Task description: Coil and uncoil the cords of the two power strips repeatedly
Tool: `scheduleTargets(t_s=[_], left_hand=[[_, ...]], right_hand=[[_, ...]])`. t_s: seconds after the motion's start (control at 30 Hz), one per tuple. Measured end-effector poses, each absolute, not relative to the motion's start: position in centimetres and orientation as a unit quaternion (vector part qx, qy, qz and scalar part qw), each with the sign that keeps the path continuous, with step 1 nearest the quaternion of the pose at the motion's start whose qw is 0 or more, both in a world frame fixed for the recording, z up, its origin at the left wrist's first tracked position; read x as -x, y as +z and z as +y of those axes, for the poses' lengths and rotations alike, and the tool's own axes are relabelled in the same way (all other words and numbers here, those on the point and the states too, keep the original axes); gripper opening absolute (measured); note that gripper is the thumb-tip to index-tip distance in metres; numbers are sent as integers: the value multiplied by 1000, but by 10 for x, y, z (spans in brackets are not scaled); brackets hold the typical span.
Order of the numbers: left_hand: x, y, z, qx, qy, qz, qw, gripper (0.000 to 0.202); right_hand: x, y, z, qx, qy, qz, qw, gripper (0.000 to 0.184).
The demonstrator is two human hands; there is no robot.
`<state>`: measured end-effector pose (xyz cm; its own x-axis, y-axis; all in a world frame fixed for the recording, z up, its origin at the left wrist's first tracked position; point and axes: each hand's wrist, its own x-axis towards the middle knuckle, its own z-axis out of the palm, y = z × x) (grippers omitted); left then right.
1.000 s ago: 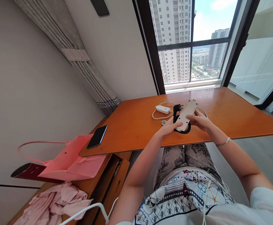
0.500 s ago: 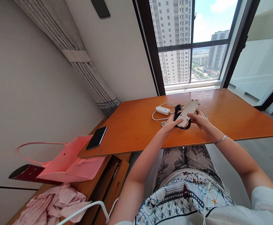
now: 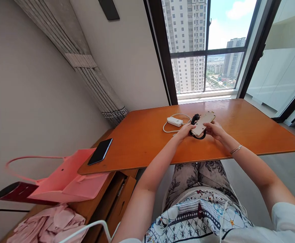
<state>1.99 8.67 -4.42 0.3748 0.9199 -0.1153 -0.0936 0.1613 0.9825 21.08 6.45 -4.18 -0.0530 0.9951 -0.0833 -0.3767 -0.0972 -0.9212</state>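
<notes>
A cream power strip (image 3: 203,123) is held just above the orange table (image 3: 251,130), its back side up. My left hand (image 3: 185,130) grips its near left corner and my right hand (image 3: 214,129) grips its right edge. Its black cord (image 3: 197,136) is coiled underneath, and the black plug (image 3: 194,118) sticks up by the left side of the strip. Both hands have fingers closed round the strip.
A white adapter (image 3: 174,121) with a looped white cable lies left of the strip. A dark phone (image 3: 100,151) sits at the table's left corner. A pink bag (image 3: 66,179) and pink cloth (image 3: 48,227) lie on the lower cabinet at left. Windows stand behind.
My hands and the power strip have moved slightly away from me, farther over the table. The view has shifted a little; the grip is the same.
</notes>
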Motion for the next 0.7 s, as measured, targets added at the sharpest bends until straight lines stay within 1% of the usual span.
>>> scheduleTargets(t_s=[0.1,0.2,0.27,0.33,0.4,0.5,0.6,0.7], left_hand=[[-25,-34,101,-498,378,381,681,32],[-31,-22,117,-497,370,353,701,44],[-33,-17,128,-507,362,341,704,54],[-33,-17,136,-515,374,359,683,58],[-29,-23,139,-531,407,403,625,53],[-16,-40,135,-601,442,443,497,36],[0,-53,123,-690,433,453,362,19],[11,-57,114,-737,414,461,269,16]], right_hand=[[-211,-35,77,398,597,-372,589,31],[-214,-27,99,401,579,-363,610,27],[-221,-21,117,418,561,-350,623,27],[-233,-17,137,440,532,-336,641,25],[-250,-14,155,456,497,-323,664,24],[-283,-12,180,479,434,-302,701,28],[-316,-17,202,514,347,-277,734,34],[-340,-30,219,549,265,-270,745,35]])
